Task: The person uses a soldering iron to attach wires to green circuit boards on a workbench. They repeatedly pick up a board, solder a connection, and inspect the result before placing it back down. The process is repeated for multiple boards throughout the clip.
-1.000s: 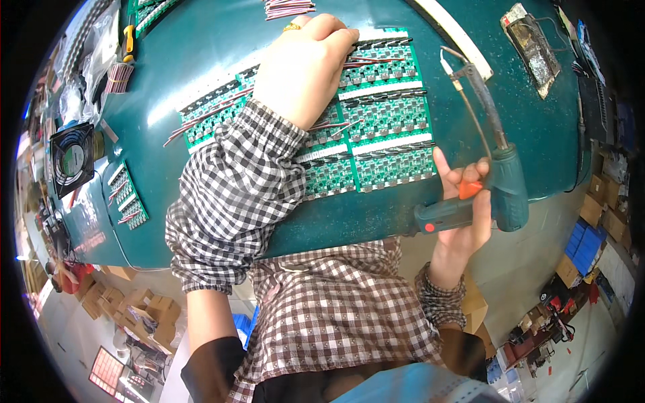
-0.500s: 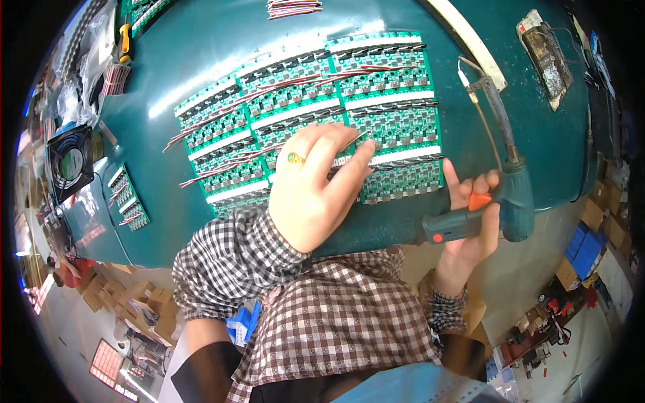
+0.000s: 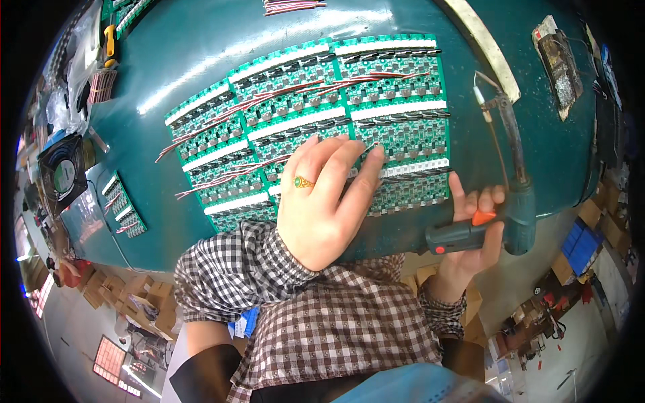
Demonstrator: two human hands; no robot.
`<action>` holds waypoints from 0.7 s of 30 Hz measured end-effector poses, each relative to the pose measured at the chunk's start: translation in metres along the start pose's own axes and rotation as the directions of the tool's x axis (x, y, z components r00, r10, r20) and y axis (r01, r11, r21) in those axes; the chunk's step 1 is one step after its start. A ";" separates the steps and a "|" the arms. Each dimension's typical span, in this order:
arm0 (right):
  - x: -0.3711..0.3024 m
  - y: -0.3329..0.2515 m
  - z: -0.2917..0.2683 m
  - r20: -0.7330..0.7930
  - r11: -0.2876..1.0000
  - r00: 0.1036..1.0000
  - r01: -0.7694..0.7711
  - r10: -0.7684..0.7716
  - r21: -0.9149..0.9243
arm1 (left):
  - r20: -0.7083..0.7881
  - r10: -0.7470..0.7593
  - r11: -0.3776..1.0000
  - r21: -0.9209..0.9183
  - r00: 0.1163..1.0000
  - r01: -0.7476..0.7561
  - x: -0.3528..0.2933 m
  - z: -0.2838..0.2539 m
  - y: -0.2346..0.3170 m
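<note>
My left hand (image 3: 326, 205), with a gold ring on one finger, lies palm down over the middle of a panel of green circuit boards (image 3: 410, 141). Its thumb and forefinger are closed on a thin wire, mostly hidden by the fingers. My right hand (image 3: 465, 264) grips the handle of a pistol-shaped soldering gun (image 3: 520, 215) with an orange trigger, at the panel's right. The gun's tip (image 3: 480, 96) points away from me, apart from the boards. Red and white wires (image 3: 269, 97) lie across the panel, and short black wires (image 3: 396, 117) line its rows.
A small fan (image 3: 64, 171) and a smaller board piece (image 3: 123, 207) sit at the left. Behind them are a yellow-handled screwdriver (image 3: 109, 41) and a wire bundle (image 3: 102, 86). More wires (image 3: 293, 6) lie at the far edge. A solder-stained block (image 3: 559, 70) rests at the far right.
My left hand has shifted slightly right and nearer in the picture, its fingers still together over the boards. The whole view has tilted slightly. My right hand keeps hold of the soldering gun.
</note>
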State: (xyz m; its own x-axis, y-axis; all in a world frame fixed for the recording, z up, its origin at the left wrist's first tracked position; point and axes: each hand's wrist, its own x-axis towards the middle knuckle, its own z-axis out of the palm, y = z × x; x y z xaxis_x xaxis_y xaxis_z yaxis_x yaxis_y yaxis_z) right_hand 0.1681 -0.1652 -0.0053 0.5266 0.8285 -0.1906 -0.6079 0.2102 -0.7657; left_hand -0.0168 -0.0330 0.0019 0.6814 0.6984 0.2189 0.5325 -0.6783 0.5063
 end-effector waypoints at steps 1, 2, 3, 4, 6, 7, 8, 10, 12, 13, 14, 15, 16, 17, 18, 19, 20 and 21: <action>0.000 -0.001 0.001 -0.004 1.000 1.000 -0.003 0.003 0.010 | -0.003 0.000 1.000 0.001 1.000 0.000 0.000 0.001 0.000; 0.000 0.000 0.000 0.002 1.000 1.000 -0.001 0.001 0.016 | 0.002 -0.005 1.000 -0.003 1.000 0.005 0.000 0.000 0.000; 0.000 0.000 -0.001 0.008 1.000 1.000 0.000 0.000 0.021 | 0.006 -0.010 1.000 -0.007 1.000 0.010 0.001 -0.002 0.001; 0.000 0.000 -0.001 0.014 1.000 1.000 0.001 -0.001 0.026 | 0.011 -0.015 1.000 -0.011 1.000 0.015 0.002 -0.003 0.001; 0.001 -0.001 -0.001 0.014 1.000 1.000 -0.009 0.009 0.017 | 0.006 -0.018 1.000 -0.017 1.000 0.018 0.003 -0.003 0.001; 0.001 -0.001 -0.001 0.013 1.000 1.000 -0.015 0.015 0.013 | 0.004 -0.019 1.000 -0.020 1.000 0.019 0.003 -0.003 0.001; 0.001 -0.001 -0.001 0.006 1.000 1.000 -0.016 0.016 0.016 | 0.004 -0.019 1.000 -0.015 1.000 0.019 0.003 -0.003 0.001; 0.000 0.001 0.000 -0.008 1.000 1.000 -0.020 0.020 0.023 | 0.005 -0.017 1.000 -0.006 1.000 0.017 0.002 -0.002 0.001; 0.001 0.000 0.001 -0.013 1.000 1.000 -0.013 0.013 0.023 | 0.007 -0.013 1.000 -0.007 1.000 0.013 0.003 -0.002 0.000; 0.001 0.000 0.002 -0.016 1.000 1.000 -0.010 0.010 0.023 | 0.008 -0.011 1.000 -0.007 1.000 0.011 0.003 -0.002 0.000; 0.001 0.000 0.002 -0.013 1.000 1.000 -0.008 0.008 0.028 | 0.009 -0.004 1.000 -0.005 1.000 0.004 0.003 -0.002 0.000; 0.001 0.000 0.002 -0.011 0.999 1.000 -0.005 0.006 0.034 | 0.010 0.002 1.000 -0.003 1.000 -0.002 0.004 -0.003 0.000; 0.001 0.000 0.002 -0.008 0.999 1.000 -0.003 0.004 0.039 | 0.011 0.009 1.000 -0.001 1.000 -0.009 0.004 -0.003 0.000; 0.001 0.001 0.000 -0.009 1.000 1.000 0.002 -0.002 0.029 | 0.015 0.011 1.000 -0.020 1.000 -0.011 0.006 -0.004 -0.001; 0.001 0.002 -0.002 -0.010 1.000 1.000 0.008 -0.008 0.019 | 0.018 0.014 0.999 -0.039 1.000 -0.013 0.008 -0.006 -0.003; 0.001 0.002 -0.004 -0.011 1.000 1.000 0.014 -0.014 0.009 | 0.022 0.017 0.998 -0.059 1.000 -0.015 0.010 -0.006 -0.005; 0.001 0.002 -0.004 -0.010 1.000 1.000 0.018 -0.017 0.013 | 0.021 0.018 0.998 -0.066 1.000 -0.017 0.010 -0.006 -0.005; 0.001 0.003 -0.004 -0.010 1.000 1.000 0.021 -0.021 0.017 | 0.021 0.021 0.997 -0.073 1.000 -0.019 0.010 -0.005 -0.006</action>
State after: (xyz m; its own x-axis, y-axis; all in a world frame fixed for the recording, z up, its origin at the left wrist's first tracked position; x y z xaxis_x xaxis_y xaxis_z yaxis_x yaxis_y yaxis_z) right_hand 0.1697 -0.1657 -0.0103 0.5451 0.8188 -0.1803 -0.6064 0.2366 -0.7592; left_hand -0.0154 -0.0210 0.0050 0.7024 0.6795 0.2121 0.4815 -0.6730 0.5615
